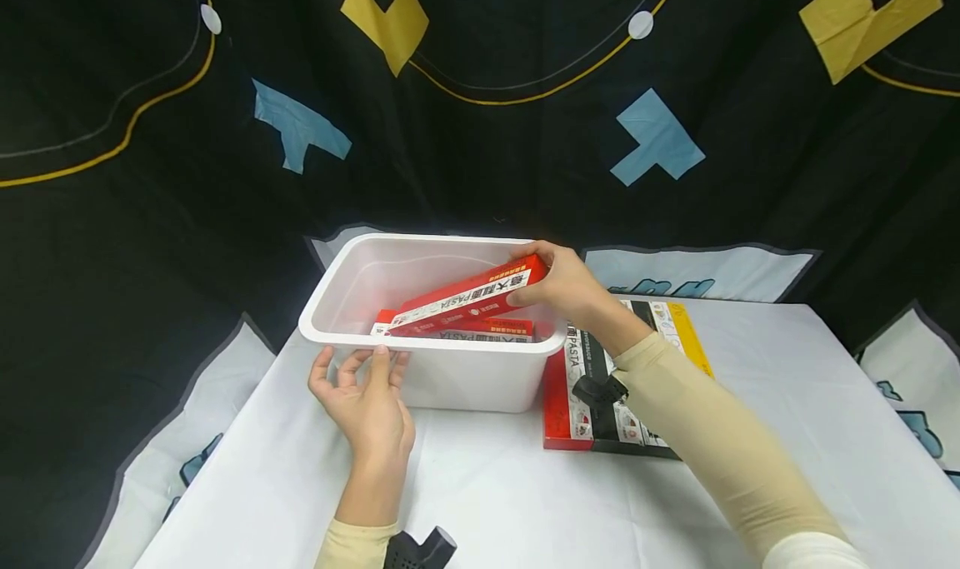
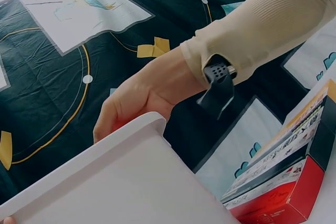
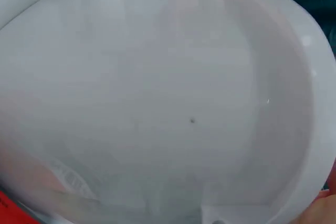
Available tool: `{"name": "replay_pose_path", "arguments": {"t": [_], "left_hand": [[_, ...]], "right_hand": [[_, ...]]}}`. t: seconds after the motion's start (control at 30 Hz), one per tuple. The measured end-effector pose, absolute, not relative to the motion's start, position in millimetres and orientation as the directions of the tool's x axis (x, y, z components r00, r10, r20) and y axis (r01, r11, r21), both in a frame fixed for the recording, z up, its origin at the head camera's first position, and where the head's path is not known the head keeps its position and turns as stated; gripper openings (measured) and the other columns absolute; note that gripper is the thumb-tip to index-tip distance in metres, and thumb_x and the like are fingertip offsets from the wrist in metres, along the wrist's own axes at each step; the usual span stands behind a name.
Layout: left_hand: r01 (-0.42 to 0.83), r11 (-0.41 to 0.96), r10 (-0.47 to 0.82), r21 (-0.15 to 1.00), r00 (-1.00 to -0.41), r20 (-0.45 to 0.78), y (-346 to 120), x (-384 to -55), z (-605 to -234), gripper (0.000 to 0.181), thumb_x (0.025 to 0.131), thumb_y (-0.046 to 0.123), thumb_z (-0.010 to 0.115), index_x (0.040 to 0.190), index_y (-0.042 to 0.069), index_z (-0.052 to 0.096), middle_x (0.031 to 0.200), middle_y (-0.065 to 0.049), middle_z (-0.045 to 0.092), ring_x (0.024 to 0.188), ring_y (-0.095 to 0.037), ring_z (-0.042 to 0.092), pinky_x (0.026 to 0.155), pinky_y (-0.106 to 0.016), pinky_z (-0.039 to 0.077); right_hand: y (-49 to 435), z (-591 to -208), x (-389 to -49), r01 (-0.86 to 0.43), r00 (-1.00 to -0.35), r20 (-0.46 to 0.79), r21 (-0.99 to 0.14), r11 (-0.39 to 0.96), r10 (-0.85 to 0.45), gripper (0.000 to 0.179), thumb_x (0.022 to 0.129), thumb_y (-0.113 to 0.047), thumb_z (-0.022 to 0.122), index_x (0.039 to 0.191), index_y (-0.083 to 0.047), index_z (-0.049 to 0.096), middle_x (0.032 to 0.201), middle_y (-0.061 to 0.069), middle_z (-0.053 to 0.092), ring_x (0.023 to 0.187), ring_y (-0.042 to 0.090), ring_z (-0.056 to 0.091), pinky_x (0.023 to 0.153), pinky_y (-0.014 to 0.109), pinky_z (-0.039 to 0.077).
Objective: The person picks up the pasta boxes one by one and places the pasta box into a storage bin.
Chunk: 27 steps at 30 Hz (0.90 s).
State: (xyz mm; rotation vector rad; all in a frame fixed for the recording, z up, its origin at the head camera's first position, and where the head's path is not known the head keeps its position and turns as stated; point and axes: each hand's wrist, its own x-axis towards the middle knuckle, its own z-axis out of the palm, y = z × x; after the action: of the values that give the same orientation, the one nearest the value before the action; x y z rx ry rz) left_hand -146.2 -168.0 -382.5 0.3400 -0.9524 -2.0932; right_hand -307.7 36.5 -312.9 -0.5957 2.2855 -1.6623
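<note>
My right hand (image 1: 566, 286) grips the upper right end of a red pasta box (image 1: 472, 296), thumb in front and fingers behind. The box slants inside a white plastic bin (image 1: 465, 377), its left end lower, over a second red pasta box (image 1: 517, 327) in the bin. At the bin's near rim is my left hand (image 1: 375, 415), palm up, its bent fingers and thumb touching the rim from outside. The left wrist view shows the right hand (image 2: 136, 98) reaching over the bin's edge. In the right wrist view, the white bin wall (image 3: 157, 93) fills most of the picture.
Right of the bin, larger pasta boxes in red, black and yellow (image 1: 558, 419) lie on the white-covered table (image 1: 510, 502), partly under my right forearm. Behind hangs a black cloth (image 1: 480, 169) with blue and yellow shapes.
</note>
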Motion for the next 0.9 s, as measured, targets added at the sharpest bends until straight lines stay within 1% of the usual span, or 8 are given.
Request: {"name": "replay_pose_path", "arguments": {"t": [0.1, 0.27, 0.47, 0.57, 0.7, 0.83, 0.9], "left_hand": [[0.560, -0.402, -0.758, 0.724, -0.648, 0.080, -167, -147, -382, 0.073, 0.091, 0.003, 0.066, 0.139, 0.022, 0.015, 0.126, -0.015, 0.042, 0.121, -0.032, 0.054, 0.091, -0.040, 0.055], [0.564, -0.403, -0.755, 0.721, -0.650, 0.087, -166, -148, -381, 0.073, 0.091, 0.003, 0.066, 0.139, 0.022, 0.015, 0.126, -0.015, 0.042, 0.120, -0.033, 0.054, 0.092, -0.040, 0.054], [0.555, -0.392, -0.755, 0.734, -0.649, 0.088, -166, -148, -380, 0.071, 0.092, 0.004, 0.066, 0.139, 0.023, 0.015, 0.127, -0.015, 0.042, 0.119, -0.033, 0.055, 0.092, -0.039, 0.054], [0.551, -0.391, -0.756, 0.737, -0.649, 0.084, -166, -148, -380, 0.072, 0.092, 0.004, 0.065, 0.139, 0.023, 0.015, 0.127, -0.015, 0.042, 0.119, -0.033, 0.055, 0.092, -0.039, 0.054], [0.555, -0.399, -0.761, 0.730, -0.645, 0.075, -166, -147, -381, 0.071, 0.092, 0.003, 0.065, 0.139, 0.022, 0.015, 0.125, -0.015, 0.043, 0.117, -0.034, 0.056, 0.092, -0.039, 0.054], [0.556, -0.400, -0.760, 0.729, -0.645, 0.075, -166, -147, -382, 0.072, 0.092, 0.002, 0.065, 0.140, 0.021, 0.014, 0.125, -0.015, 0.043, 0.116, -0.035, 0.057, 0.092, -0.039, 0.054], [0.552, -0.398, -0.758, 0.733, -0.648, 0.077, -165, -147, -383, 0.073, 0.092, 0.003, 0.065, 0.140, 0.021, 0.014, 0.125, -0.015, 0.042, 0.116, -0.035, 0.057, 0.092, -0.039, 0.054]], "right_hand": [[34, -311, -311, -0.181, -0.883, 0.004, -0.926, 0.332, -0.469, 0.075, 0.069, -0.023, 0.089, 0.134, -0.020, 0.051, 0.130, 0.000, 0.052, 0.115, 0.025, 0.051, 0.080, 0.040, 0.060], [27, -306, -317, -0.206, -0.876, -0.025, -0.884, 0.420, -0.482, 0.076, 0.070, -0.022, 0.089, 0.135, -0.018, 0.050, 0.128, 0.000, 0.053, 0.112, 0.024, 0.052, 0.078, 0.037, 0.060], [21, -304, -322, -0.167, -0.877, -0.088, -0.866, 0.472, -0.472, 0.076, 0.070, -0.020, 0.089, 0.134, -0.017, 0.048, 0.125, 0.002, 0.053, 0.110, 0.025, 0.053, 0.078, 0.037, 0.060], [18, -306, -324, -0.183, -0.879, -0.083, -0.851, 0.492, -0.470, 0.076, 0.070, -0.019, 0.089, 0.134, -0.015, 0.048, 0.124, 0.002, 0.053, 0.108, 0.024, 0.054, 0.079, 0.039, 0.060], [12, -309, -325, -0.239, -0.881, -0.057, -0.805, 0.544, -0.471, 0.075, 0.072, -0.016, 0.087, 0.136, -0.010, 0.047, 0.124, 0.006, 0.054, 0.106, 0.025, 0.055, 0.083, 0.041, 0.058], [9, -311, -323, -0.253, -0.895, -0.043, -0.771, 0.584, -0.445, 0.079, 0.072, -0.016, 0.087, 0.140, -0.010, 0.046, 0.128, 0.007, 0.054, 0.107, 0.026, 0.055, 0.083, 0.041, 0.058], [9, -312, -321, -0.269, -0.904, -0.017, -0.755, 0.599, -0.427, 0.081, 0.072, -0.016, 0.087, 0.141, -0.009, 0.045, 0.130, 0.008, 0.054, 0.107, 0.026, 0.055, 0.084, 0.043, 0.058]]}}
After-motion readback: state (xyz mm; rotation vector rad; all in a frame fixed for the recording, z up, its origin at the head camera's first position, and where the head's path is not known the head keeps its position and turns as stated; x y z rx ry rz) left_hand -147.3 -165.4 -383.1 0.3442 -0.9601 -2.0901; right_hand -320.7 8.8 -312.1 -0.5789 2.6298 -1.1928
